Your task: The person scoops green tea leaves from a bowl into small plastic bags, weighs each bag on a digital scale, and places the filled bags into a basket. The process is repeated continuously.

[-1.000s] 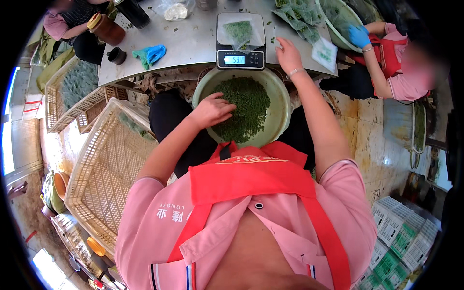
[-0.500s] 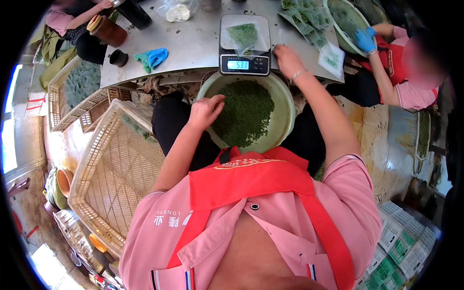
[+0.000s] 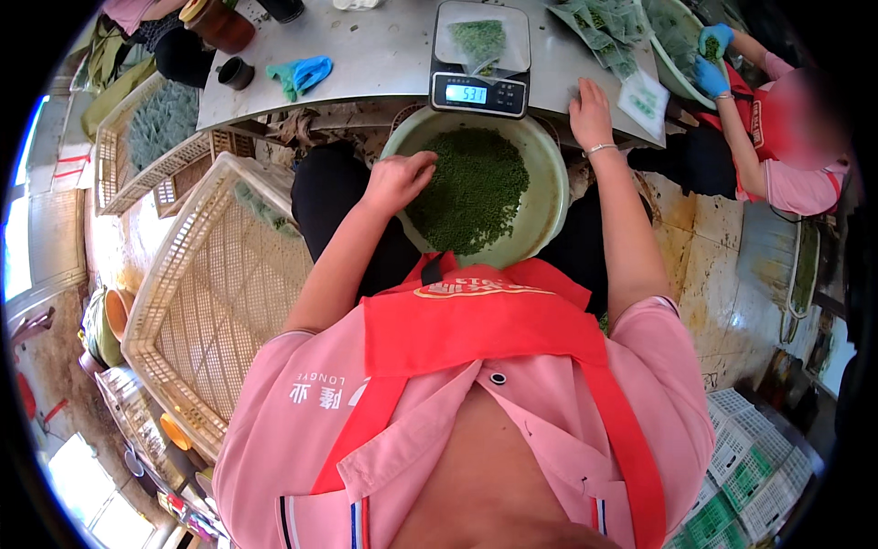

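Small dark-green granules (image 3: 471,188), looking like rolled tea leaves, lie in a pale green basin (image 3: 546,192) between my knees. My left hand (image 3: 400,181) hovers by the basin's left side with fingers curled and pinched together; whatever they hold, if anything, is hidden. On the metal table's edge, right of the digital scale (image 3: 480,94), my right hand (image 3: 590,114) rests with fingers stretched out and nothing in them. A clear plastic bag (image 3: 478,44) with green granules lies on the scale's pan, and the display is lit.
More filled bags (image 3: 604,32) and a small flat white packet (image 3: 643,102) lie right on the metal table (image 3: 384,55). Blue-green gloves (image 3: 300,77), a black cup (image 3: 236,73) and a brown jar (image 3: 218,25) stand left. A co-worker's blue-gloved hands (image 3: 712,64) are at another basin. Plastic crates (image 3: 229,302) sit left.
My right hand has moved away from the scale to the right, its fingers now straight. My left hand stays by the basin. The co-worker's gloved hands now hold green granules. The view has shifted slightly.
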The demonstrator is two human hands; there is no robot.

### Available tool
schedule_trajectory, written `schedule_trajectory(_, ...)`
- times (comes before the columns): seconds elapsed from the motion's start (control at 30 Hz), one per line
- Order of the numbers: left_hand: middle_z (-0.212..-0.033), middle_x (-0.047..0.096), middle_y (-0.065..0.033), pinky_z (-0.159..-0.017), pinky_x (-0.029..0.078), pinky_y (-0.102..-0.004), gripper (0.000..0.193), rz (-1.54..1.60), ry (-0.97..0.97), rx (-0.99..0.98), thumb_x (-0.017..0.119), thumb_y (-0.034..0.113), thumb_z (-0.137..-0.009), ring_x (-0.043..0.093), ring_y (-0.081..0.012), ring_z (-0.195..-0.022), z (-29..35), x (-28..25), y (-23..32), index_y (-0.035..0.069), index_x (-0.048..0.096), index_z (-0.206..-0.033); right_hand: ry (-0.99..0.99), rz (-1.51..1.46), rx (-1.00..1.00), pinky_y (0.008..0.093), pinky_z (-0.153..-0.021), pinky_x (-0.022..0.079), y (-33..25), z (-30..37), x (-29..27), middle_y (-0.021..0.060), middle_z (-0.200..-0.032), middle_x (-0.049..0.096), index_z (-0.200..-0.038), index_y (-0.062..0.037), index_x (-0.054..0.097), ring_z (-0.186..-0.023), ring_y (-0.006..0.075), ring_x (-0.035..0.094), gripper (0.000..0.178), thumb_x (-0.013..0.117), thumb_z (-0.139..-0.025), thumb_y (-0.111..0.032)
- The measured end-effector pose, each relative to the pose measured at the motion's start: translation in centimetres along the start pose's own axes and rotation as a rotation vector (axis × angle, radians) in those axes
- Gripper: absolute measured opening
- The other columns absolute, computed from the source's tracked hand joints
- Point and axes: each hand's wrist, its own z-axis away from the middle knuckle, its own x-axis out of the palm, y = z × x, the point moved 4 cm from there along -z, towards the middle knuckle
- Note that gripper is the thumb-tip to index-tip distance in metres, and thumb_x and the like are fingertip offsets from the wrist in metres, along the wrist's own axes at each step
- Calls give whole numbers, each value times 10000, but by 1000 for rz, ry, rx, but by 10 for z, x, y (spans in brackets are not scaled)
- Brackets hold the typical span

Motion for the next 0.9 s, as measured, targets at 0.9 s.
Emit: schedule_trajectory(0.9, -797, 641, -90, -667, 482, -397, 392, -196, 688, 19, 685, 312, -763, 614, -304, -737, -50, -78, -42, 152, 563, -1100, -338, 15, -456, 410, -624, 516, -271, -55, -29, 53, -1060, 581, -805, -111, 658, -741, 285, 639, 153, 551, -827, -218)
